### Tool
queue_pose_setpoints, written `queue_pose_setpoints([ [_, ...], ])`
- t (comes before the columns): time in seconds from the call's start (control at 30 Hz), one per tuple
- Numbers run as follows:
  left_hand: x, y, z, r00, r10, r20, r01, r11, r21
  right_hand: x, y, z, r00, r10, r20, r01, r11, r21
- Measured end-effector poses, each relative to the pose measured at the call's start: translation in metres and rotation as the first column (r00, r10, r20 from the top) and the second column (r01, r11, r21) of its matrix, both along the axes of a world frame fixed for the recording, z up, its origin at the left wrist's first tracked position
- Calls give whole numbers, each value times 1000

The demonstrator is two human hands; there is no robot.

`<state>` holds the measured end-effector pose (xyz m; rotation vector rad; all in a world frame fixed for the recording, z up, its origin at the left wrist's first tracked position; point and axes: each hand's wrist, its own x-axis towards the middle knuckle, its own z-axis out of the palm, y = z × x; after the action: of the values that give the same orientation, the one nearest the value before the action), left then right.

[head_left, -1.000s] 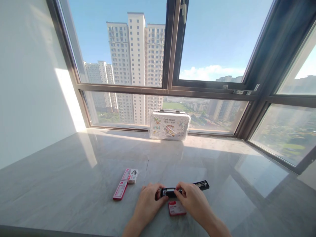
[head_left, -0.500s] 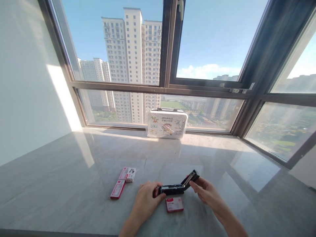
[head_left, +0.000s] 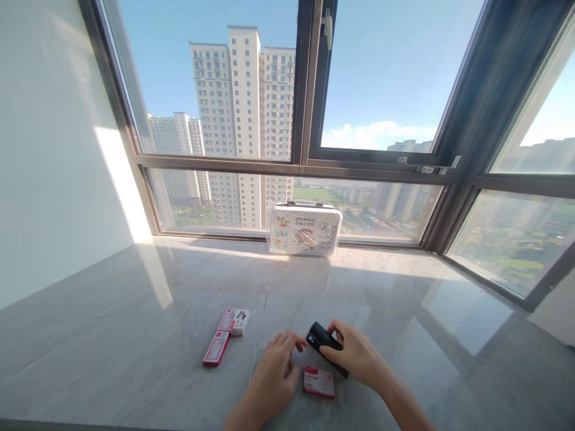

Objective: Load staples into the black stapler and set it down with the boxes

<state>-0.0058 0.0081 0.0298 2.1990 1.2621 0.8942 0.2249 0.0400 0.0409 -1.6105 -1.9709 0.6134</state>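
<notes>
My right hand is wrapped round a black stapler, now folded closed, and holds it just above the grey marble ledge. My left hand rests beside the stapler's left end with its fingers loosely spread, fingertips near the stapler and holding nothing. A small red box of staples lies flat between my two hands, close to my wrists.
A flat red box and a red-and-white box lie to the left of my hands. A white printed tin case in clear wrap stands against the window at the back. The window frame bounds the ledge.
The stapler, opened out flat and held by both hands, has been folded shut. My left hand has let go of it and my right hand now grips it alone.
</notes>
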Motion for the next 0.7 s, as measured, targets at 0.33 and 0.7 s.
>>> queue_pose_setpoints([
  [0.33,-23,-8,9,981,-119,-151,114,993,-44,19,-34,-30,869,-55,-492,-31,986,-164],
  [0.7,-15,-9,0,995,-96,-8,95,992,-86,-28,-46,-31,760,-48,-648,-71,985,-157],
])
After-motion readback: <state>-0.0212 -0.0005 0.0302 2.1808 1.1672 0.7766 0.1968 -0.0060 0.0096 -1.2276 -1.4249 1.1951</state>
